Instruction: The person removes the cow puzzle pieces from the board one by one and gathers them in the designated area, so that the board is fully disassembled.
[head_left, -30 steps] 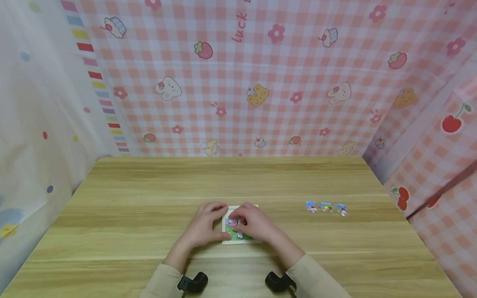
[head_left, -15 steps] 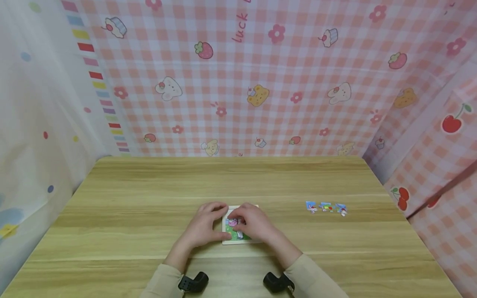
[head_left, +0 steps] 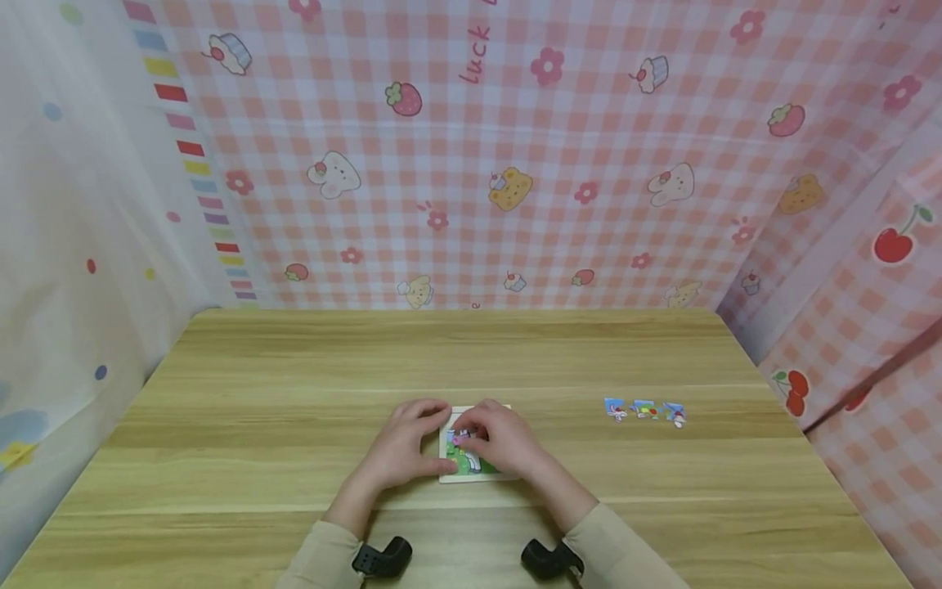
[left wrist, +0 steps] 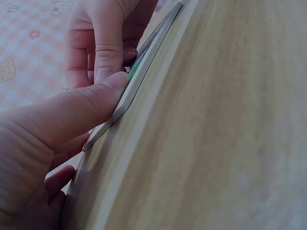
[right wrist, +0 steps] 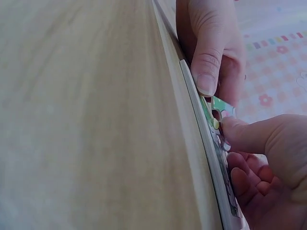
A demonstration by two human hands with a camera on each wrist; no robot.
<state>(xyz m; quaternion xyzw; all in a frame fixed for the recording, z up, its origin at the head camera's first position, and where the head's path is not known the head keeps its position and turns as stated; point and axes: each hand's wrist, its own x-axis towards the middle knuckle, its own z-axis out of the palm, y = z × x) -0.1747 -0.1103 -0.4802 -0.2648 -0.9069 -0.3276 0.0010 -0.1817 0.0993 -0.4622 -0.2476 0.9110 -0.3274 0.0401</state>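
A small jigsaw board (head_left: 477, 480) with a pale wooden rim and a green picture lies flat on the table in the head view. My left hand (head_left: 403, 444) holds the board's left side, thumb (left wrist: 98, 103) on the rim near the front corner and fingers at the far corner. Over the board, my right hand (head_left: 509, 442) pinches a green and pink puzzle piece (right wrist: 222, 105) between thumb and fingers. In the right wrist view this piece stands tilted up from the picture. The right hand hides much of the board's right half.
Several blue-topped puzzle pieces, among them a middle one (head_left: 644, 409), lie in a row at the right. The wood-grain table (head_left: 294, 368) runs back to a pink checked curtain (head_left: 456, 147). Black wrist cameras (head_left: 383, 559) sit at both sleeves.
The piece in my right hand has turned and tilted slightly, showing more green near its left side. My left hand and the board have stayed in place.
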